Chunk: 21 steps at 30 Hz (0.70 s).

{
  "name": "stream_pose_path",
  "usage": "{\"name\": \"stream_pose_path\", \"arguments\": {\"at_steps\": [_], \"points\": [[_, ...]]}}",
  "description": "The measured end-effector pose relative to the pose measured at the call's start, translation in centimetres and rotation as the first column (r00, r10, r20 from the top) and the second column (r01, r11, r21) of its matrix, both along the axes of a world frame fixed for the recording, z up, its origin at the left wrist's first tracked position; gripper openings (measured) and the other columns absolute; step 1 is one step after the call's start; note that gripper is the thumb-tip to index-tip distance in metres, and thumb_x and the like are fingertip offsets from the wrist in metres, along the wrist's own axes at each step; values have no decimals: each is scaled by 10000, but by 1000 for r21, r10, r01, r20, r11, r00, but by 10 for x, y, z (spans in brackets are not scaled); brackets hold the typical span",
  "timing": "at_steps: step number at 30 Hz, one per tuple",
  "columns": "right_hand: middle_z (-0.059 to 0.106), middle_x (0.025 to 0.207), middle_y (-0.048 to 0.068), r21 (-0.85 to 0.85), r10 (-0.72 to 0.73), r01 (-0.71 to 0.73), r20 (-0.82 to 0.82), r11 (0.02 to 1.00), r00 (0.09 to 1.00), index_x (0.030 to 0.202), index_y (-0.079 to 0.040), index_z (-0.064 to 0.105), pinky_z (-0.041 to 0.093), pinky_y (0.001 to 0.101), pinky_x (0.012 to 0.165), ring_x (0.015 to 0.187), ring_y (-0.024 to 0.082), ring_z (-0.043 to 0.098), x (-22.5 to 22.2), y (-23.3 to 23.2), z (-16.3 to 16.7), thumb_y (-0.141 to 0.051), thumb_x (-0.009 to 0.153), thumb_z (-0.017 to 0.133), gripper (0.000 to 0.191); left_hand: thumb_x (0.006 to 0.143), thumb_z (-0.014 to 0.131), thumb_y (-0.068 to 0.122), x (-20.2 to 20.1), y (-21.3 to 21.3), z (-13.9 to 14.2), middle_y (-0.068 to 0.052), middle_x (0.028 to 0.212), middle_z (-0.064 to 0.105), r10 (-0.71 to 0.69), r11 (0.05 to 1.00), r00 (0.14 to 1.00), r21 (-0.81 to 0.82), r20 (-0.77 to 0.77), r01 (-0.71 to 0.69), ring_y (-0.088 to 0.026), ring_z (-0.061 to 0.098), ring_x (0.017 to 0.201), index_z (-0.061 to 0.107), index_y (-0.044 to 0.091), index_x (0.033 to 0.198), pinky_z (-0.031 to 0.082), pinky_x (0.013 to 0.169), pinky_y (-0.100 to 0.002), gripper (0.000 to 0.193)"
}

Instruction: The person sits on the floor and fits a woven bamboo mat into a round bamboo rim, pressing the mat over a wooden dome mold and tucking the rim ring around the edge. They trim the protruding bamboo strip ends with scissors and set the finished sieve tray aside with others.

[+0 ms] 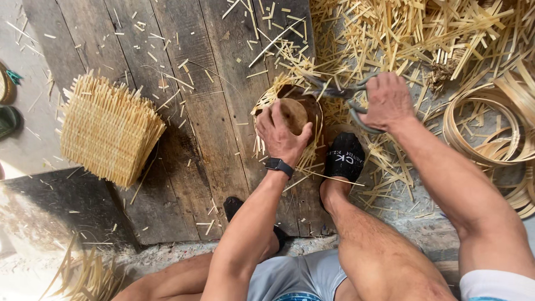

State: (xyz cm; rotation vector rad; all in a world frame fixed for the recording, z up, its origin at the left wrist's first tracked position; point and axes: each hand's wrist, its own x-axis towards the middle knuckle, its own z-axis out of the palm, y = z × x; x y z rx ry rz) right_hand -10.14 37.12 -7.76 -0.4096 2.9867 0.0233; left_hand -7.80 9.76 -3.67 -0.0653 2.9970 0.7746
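the left hand (283, 132) lies at the frame's centre, on a round wooden form (295, 111) that sits on woven strips atop the plank floor (189, 139). just right of it, the right hand (386, 100) grips shears (340, 93). a socked foot (344, 156) is below and between them. a stack of woven mats (108, 129) lies at left, coiled hoops (490, 122) at the right edge, loose offcuts (401, 33) in the upper right.

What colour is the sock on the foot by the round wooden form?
Black sock with white lettering, seen in the head view.
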Motion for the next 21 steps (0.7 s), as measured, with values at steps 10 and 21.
{"name": "stream_pose_path", "arguments": {"at_steps": [10,21], "points": [[478,714,61,-17,-40,45,238,999,971,801,-96,512,421,324,523,631,164,467,8,-3,-18,-243,988,518,238,566,975,342,10,2,2,-224,1383,363,97,992,995,76,9,-97,-436,319,1332,387,50,1423,288,1102,-597,1079],[455,770,43,-12,-7,11,268,1000,963,844,-75,551,461,344,563,687,184,487,5,-15,-5,-525,1023,577,485,622,904,300,10,-11,-5,-190,1417,429,-227,974,972,8,-63,228,-416,356,1373,459,67,1461,330,1157,-554,978]]}}
